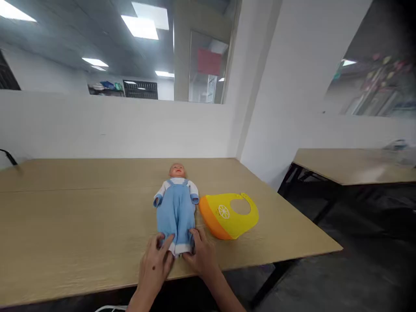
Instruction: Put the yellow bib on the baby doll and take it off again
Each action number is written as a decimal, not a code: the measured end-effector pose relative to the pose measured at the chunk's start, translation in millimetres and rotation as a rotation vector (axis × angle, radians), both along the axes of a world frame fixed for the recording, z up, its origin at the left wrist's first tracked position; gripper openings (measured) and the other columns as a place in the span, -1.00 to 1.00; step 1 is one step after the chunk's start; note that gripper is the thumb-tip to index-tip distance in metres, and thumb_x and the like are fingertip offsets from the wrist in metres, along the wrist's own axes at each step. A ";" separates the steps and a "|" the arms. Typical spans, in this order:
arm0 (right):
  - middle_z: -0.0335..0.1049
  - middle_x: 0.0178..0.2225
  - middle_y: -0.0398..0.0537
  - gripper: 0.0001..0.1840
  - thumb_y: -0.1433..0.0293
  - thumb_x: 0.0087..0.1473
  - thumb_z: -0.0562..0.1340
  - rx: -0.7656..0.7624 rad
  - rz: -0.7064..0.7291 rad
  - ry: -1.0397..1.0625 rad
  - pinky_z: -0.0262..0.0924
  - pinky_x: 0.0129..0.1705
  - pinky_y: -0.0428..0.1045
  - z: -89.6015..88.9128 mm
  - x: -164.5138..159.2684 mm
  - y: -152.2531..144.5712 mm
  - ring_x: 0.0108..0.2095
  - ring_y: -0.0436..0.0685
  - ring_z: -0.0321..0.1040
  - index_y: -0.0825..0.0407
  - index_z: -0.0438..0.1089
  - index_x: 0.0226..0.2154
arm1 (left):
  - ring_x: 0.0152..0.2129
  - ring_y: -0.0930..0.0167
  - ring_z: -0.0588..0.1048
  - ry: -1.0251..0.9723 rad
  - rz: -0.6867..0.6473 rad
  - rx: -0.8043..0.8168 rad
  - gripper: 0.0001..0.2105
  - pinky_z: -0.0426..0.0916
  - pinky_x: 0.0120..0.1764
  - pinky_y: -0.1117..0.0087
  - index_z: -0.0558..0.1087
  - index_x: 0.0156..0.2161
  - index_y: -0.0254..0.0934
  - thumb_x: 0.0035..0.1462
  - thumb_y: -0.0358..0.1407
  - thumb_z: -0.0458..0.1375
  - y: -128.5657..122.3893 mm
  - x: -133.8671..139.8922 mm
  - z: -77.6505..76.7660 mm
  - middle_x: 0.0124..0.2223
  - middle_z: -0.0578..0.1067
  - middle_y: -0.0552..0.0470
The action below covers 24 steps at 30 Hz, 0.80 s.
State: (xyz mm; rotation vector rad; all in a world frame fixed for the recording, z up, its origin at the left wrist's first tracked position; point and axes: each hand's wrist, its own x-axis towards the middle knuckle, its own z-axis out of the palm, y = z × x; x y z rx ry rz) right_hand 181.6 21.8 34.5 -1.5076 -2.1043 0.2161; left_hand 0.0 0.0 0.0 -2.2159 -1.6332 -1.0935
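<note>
A baby doll [177, 203] in light blue overalls and a white top with blue cuffs lies on its back on the table, head toward the wall. My left hand [154, 262] grips the hem of one trouser leg, with thumb and fingers on either side of the cloth. The other leg's hem is held by my right hand [202, 255] between thumb and fingers. Right beside the doll lies a yellow and orange bib [229, 216] with a white citrus-slice print and a neck opening. The doll's feet are hidden.
The wooden table [81, 234] has its near edge just below my hands and a corner at the right. A white wall [130, 130] with a window stands behind it. Another table [344, 167] is at the right. A black cable end [11, 158] shows at far left.
</note>
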 end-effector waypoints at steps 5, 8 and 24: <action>0.31 -0.06 0.12 -0.44 0.31 -0.10 0.27 0.068 -0.005 -0.037 0.32 -0.18 0.11 -2.3 0.2 0.2 -0.13 0.28 0.37 0.05 0.23 0.00 | -0.15 0.28 0.42 -0.021 -0.024 0.067 -0.59 0.42 -0.20 0.29 0.40 0.06 -0.21 0.11 -0.51 0.01 3.5 3.9 -0.7 -0.08 0.38 -0.14; 0.32 -0.09 0.11 -0.44 0.30 -0.09 0.27 0.107 0.001 -0.035 0.33 -0.20 0.11 -4.6 -0.5 1.6 -0.14 0.28 0.38 0.05 0.23 0.00 | -0.19 0.28 0.43 -0.013 -0.020 0.102 -0.61 0.41 -0.22 0.29 0.42 0.03 -0.23 0.10 -0.52 0.02 4.0 4.9 0.3 -0.08 0.39 -0.15; 0.40 -0.17 0.07 -0.52 0.30 -0.09 0.28 0.099 0.006 0.049 0.34 -0.21 0.11 2.7 -0.5 1.4 -0.18 0.28 0.42 0.05 0.26 -0.08 | -0.17 0.28 0.44 -0.004 -0.087 0.206 -0.69 0.43 -0.20 0.29 0.44 -0.04 -0.26 0.13 -0.51 0.03 6.0 2.8 7.0 -0.07 0.42 -0.16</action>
